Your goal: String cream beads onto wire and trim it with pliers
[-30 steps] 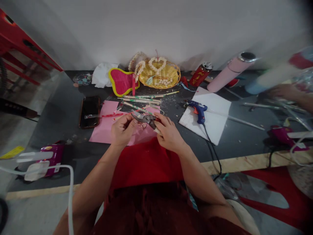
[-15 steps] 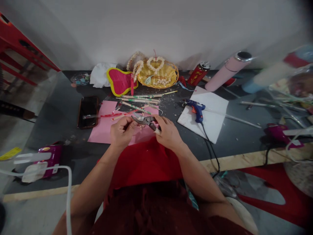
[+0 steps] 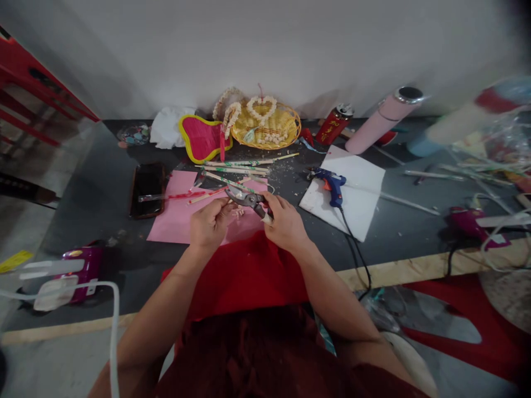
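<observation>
My right hand (image 3: 287, 222) is wrapped round the handles of the pruning shears (image 3: 254, 201), whose curved blades point left. Close to the blades, my left hand (image 3: 211, 224) pinches a short pale stick (image 3: 230, 202), mostly hidden by the fingers. Small cut wooden pieces (image 3: 238, 213) lie below the shears, over the pink paper (image 3: 176, 213). Just beyond the hands are several disposable chopsticks (image 3: 236, 170), some in printed wrappers. Red cloth (image 3: 249, 276) covers the lap under both hands.
A blue glue gun (image 3: 332, 182) rests on a white board (image 3: 365, 207) at the right. Behind stand a yellow basket (image 3: 286, 138), a red can (image 3: 335, 124) and a pink flask (image 3: 384, 120). A phone (image 3: 146, 193) and a purple fan-like device (image 3: 85, 271) are at the left.
My left hand has shifted slightly right and its fingers have drawn down from the blades. The shears have tilted a little, and the small pieces under them show more.
</observation>
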{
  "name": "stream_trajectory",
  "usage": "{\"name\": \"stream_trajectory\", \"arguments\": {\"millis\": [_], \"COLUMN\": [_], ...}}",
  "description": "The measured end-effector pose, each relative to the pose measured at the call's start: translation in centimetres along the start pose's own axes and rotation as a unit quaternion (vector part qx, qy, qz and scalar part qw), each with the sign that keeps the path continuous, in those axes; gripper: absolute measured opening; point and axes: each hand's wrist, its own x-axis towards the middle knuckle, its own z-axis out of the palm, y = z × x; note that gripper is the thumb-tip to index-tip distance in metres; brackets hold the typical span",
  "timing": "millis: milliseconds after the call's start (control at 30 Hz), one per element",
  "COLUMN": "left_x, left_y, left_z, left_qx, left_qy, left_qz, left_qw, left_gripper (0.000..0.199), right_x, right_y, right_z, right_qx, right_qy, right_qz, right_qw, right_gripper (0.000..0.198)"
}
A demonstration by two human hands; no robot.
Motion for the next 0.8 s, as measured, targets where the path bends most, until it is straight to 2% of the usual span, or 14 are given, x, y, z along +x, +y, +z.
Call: {"name": "stream_trajectory", "arguments": {"millis": [167,400,600,800], "left_x": [0.2,0.5,0.3,0.1], "left_y": [0.5,0.4,0.3,-0.1], "left_z": [-0.6,-1.4,-1.1,-0.6], "left_qx": [0.007,-0.045,-0.036,0.019], "left_qy": [-0.041,-0.098,-0.064,-0.025], "left_qz": [0.039,0.035,0.038,0.051], "left_qw": [0.998,0.994,0.997,0.998], "left_gripper": [0.024,0.025,0.022,0.017], "right_x": [0.0,0.1,-0.4,-0.3], "right_y": [0.0,0.0,-0.2,-0.2], "right_z": [-0.5,-0.8,-0.3,-0.1], "right_qx": [-0.019,-0.018,-0.008,-0.012], "right_qy": [-0.02,-0.023,-0.004,-0.003], "right_qz": [-0.006,-0.007,-0.006,-0.003], "right_qw": [1.0,1.0,1.0,1.0], "right_gripper": [0.07,0.065,0.057,0.063]}}
